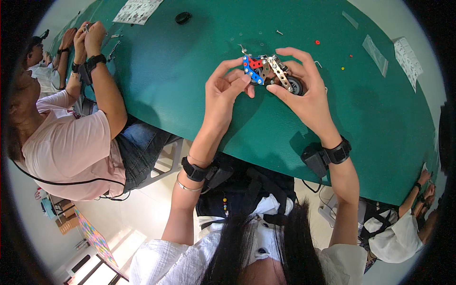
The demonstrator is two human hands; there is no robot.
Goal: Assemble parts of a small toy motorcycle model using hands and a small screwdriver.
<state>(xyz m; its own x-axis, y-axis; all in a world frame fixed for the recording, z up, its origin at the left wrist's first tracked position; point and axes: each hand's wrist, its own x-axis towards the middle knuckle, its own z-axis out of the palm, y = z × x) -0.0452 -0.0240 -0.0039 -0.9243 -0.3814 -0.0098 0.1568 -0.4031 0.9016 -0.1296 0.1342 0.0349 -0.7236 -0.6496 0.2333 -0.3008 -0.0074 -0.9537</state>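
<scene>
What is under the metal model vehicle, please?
The green tabletop is beneath the metal model vehicle; anything directly below is covered by it, the left hand and right hand.

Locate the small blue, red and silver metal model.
In the head view, the metal model is in the upper part, right of centre, held between the left hand and the right hand over the green table.

one left hand [225, 92] and one right hand [306, 88] showed on my distant feed, and just one model vehicle [266, 71]! two printed sheets [407, 63], i counted, and two clear plastic pieces [375, 56]. then i had one round black cap [182, 18], one loose screw [279, 32], one bent metal key [318, 63]. small red bits [318, 42]? two, plus one yellow bit [343, 68]! two black wrist straps [338, 151] on the wearer, two thin bracelets [188, 188], and at least three other people [71, 147].
</scene>
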